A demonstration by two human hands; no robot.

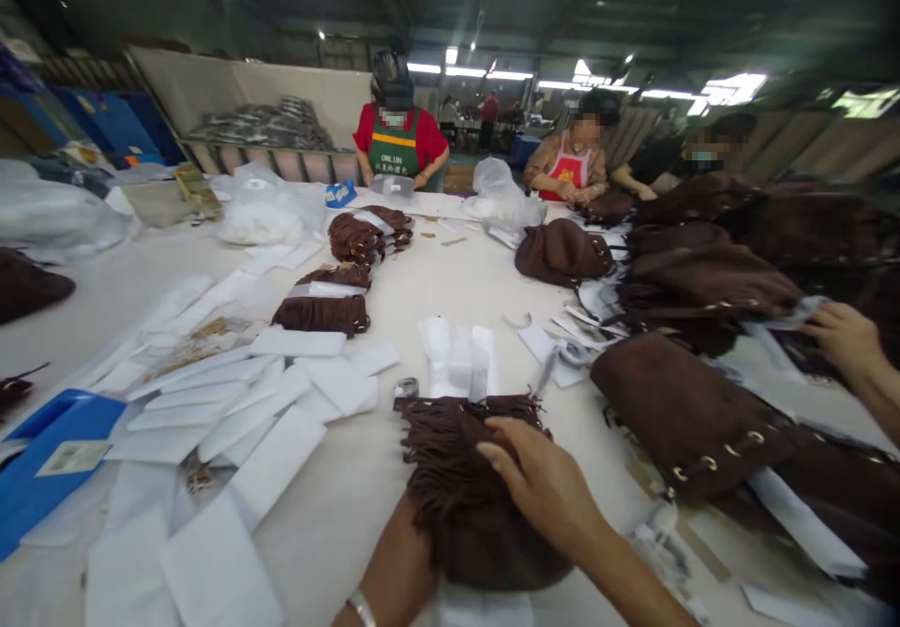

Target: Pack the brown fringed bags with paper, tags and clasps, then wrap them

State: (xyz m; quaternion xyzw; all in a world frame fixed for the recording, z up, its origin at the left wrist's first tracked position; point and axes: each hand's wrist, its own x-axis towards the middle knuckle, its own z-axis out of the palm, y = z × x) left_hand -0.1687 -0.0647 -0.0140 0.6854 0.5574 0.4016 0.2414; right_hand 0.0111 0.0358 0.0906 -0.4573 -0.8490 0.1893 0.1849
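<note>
A dark brown fringed bag (485, 515) lies in front of me, its strands spread along the top and left side. My right hand (545, 482) rests on top of it, fingers stretched out over the brown material. At the bag's lower left is my left hand (404, 557), a bracelet on its wrist; its fingers are hidden behind or under the bag. White paper strips and clear plastic (457, 360) stick out beyond the bag's far edge. A small roll of tape (406, 388) sits by its upper left corner.
White padded sheets (239, 421) and a blue box (60, 463) lie left. Fringed bundles (323, 304) stand ahead. Brown bags (689, 411) are piled right, where another person's hand (850, 341) reaches in. Several people work across the table (450, 280).
</note>
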